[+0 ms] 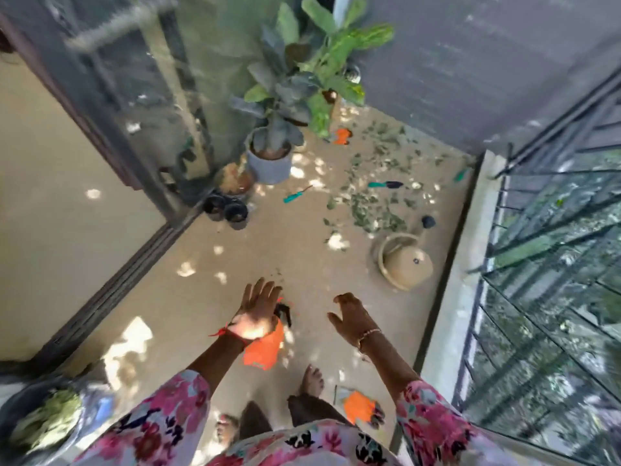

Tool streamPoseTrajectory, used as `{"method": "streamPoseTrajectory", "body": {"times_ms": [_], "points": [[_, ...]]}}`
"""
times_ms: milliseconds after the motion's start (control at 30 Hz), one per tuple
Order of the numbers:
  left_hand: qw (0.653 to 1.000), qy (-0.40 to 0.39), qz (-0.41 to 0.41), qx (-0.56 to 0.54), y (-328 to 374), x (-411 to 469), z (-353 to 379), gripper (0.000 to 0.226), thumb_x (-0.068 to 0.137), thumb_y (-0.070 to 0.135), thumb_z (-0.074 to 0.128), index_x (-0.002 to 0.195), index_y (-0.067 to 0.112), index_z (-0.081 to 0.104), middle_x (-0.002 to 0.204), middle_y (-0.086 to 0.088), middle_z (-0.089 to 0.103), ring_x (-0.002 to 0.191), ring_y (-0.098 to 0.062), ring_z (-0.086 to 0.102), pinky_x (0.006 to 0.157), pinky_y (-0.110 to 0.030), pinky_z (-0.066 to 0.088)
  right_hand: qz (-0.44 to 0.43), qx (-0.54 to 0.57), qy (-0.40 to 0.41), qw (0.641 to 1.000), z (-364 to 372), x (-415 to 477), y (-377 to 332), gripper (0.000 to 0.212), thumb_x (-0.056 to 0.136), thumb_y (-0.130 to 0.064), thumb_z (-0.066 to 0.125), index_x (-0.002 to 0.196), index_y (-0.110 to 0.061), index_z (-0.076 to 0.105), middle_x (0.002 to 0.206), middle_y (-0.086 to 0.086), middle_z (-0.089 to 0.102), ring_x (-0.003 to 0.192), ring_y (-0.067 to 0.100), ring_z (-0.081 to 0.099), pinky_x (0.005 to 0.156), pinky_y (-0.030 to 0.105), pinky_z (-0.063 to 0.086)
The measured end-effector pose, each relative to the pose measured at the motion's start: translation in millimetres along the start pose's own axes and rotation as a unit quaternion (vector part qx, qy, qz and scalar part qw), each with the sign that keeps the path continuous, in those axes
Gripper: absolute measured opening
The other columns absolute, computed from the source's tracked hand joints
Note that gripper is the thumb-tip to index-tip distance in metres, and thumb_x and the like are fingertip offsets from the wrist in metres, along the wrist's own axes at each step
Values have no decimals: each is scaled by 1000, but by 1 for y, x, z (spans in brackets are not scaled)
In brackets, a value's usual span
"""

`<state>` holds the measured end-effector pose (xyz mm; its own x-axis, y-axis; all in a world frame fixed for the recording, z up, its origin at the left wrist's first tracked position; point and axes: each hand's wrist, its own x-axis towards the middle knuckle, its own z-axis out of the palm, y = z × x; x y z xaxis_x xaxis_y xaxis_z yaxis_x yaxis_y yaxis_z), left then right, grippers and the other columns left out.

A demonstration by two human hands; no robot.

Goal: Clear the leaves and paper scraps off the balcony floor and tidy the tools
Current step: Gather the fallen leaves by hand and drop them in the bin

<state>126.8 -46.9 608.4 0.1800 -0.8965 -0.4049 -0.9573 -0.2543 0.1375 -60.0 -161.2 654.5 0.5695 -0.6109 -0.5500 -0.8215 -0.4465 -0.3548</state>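
Observation:
Green leaves point(376, 200) lie scattered across the far half of the tan balcony floor point(208, 297), with white paper scraps point(337, 242) among them. Three teal-handled tools lie there: one point(295, 195) near the pots, one point(386, 184) in the leaves, one point(462, 174) by the curb. An orange glove point(263, 348) lies just under my left hand point(257, 314), which is empty with fingers spread. My right hand point(353, 317) hovers empty, fingers apart. Another orange glove point(359, 406) lies by my foot and a third point(342, 136) lies far off.
Potted plants point(268, 159) stand at the far left by the glass door point(141, 105). Two small black pots point(225, 210) sit near the door track. A tan pot point(405, 262) lies tipped by the curb. A metal railing point(537, 264) runs on the right. A bag with green waste point(47, 422) is at bottom left.

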Motion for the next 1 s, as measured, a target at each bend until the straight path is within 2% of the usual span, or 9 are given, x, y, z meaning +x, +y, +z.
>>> {"method": "streamPoseTrajectory", "body": {"times_ms": [67,133,233,300,333,400,633,800,1000], "points": [[1000,-13,12,-9,21,24,-2,61,38,29,55,94,8,68,90,-10,72,83,-35,70,62,-49,55,8,1,5,1000,-16,12,29,44,95,-27,46,133,-5,40,137,13,39,128,26,36,104,29,29],[999,-23,10,-26,35,44,-1,63,42,29,57,102,12,57,90,-8,71,84,-32,70,64,-48,55,15,7,9,1000,-30,24,51,44,95,-27,46,133,-4,40,136,13,39,128,25,36,104,29,28],[999,-26,-6,-38,61,69,-25,78,37,32,82,109,10,58,103,-10,69,98,-31,67,74,-47,55,16,13,13,1000,-52,45,80,45,95,-27,46,133,-4,39,138,13,38,129,25,34,105,30,29],[996,-33,-18,-80,72,80,-38,76,67,25,76,133,6,45,139,-12,46,133,-30,40,106,-44,34,15,19,12,1000,-62,57,94,46,96,-27,46,135,-3,37,140,13,36,131,25,33,106,32,30],[995,-26,-25,-93,76,87,-40,70,81,22,63,142,9,31,150,-7,30,142,-25,22,114,-40,19,12,21,10,1000,-67,64,99,48,96,-28,46,136,-3,36,141,13,34,133,24,31,107,32,29],[991,-23,-44,-122,76,103,-37,64,90,19,51,146,13,21,154,-3,19,145,-21,8,116,-37,7,5,22,5,1000,-76,81,107,52,96,-29,45,139,-4,32,146,12,29,137,23,26,109,32,27],[981,-30,-103,-162,50,153,-26,64,90,14,50,146,11,20,153,-6,21,144,-24,11,116,-38,8,-38,7,-9,999,-86,154,109,58,96,-27,44,145,-6,20,154,10,14,142,22,16,112,32,22],[967,-19,-124,-223,24,211,1,64,82,6,57,141,2,33,145,-17,35,137,-31,29,114,-39,20,-89,-33,-19,995,-77,232,109,61,98,-28,40,147,-7,11,157,7,4,145,18,2,117,29,10],[904,-38,-202,-376,7,269,98,53,69,-1,56,120,-12,51,113,-31,56,105,-48,56,92,-54,46,-198,-127,-101,967,-18,339,126,61,100,-29,33,148,-10,0,156,5,-9,144,17,-5,116,28,1]]}}
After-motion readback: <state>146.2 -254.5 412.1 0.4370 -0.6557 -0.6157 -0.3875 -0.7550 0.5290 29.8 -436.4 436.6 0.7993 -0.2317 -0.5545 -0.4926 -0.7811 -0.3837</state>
